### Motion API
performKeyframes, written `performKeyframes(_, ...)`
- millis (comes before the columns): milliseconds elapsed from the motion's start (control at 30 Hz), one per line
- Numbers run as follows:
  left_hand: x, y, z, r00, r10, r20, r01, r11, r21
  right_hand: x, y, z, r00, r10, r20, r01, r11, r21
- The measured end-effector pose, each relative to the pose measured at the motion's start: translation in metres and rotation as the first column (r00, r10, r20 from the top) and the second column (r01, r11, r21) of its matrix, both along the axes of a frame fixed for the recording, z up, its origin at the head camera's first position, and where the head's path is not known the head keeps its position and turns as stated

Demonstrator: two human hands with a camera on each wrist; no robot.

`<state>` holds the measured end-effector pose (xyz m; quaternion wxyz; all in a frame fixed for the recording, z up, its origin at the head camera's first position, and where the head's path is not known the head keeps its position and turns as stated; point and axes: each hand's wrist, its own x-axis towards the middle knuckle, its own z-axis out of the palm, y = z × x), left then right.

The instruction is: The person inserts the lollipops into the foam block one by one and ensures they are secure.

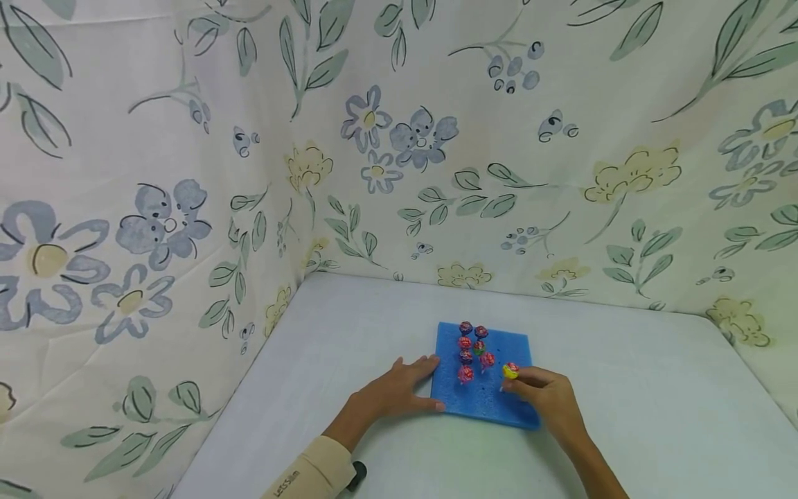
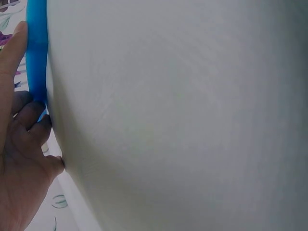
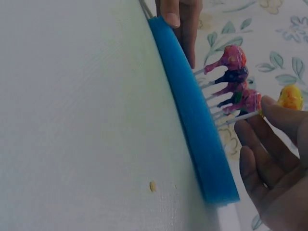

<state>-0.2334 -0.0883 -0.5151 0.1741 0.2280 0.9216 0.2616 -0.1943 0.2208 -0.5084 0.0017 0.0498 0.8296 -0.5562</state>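
A yellow-and-red wrapped lollipop (image 1: 510, 371) is pinched between thumb and fingers of my right hand (image 1: 551, 402), above the right part of a blue foam board (image 1: 458, 402). In the right wrist view its white stick (image 3: 244, 117) points towards the board's top face; whether the tip touches is unclear. My left hand (image 1: 399, 389) rests at the board's left side, fingers spread, with the thumb by the near left corner. Several red, pink and dark-wrapped lollipops (image 1: 465, 374) stand upright on their sticks in two columns on the board's left half.
The board lies on a white table (image 1: 374, 312). Floral cloth (image 1: 436, 208) hangs behind and on the left side. Small dark holes show in the board's right part. A dark object (image 1: 357, 476) sits by the left sleeve. A small yellowish speck (image 3: 152, 186) lies on the table.
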Motion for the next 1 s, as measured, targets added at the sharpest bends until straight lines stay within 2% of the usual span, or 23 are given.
performKeyframes(367,0.000,0.000,0.001,1.000,-0.014,-0.011,0.014,1.000,0.000,-0.003,-0.012,-0.004,1.000,0.011,-0.026,-0.012,1.000,-0.024)
performKeyframes(1000,-0.001,-0.001,-0.001,0.999,-0.031,-0.033,0.031,1.000,-0.004,-0.009,-0.028,-0.005,0.999,0.021,-0.025,-0.020,0.999,0.037)
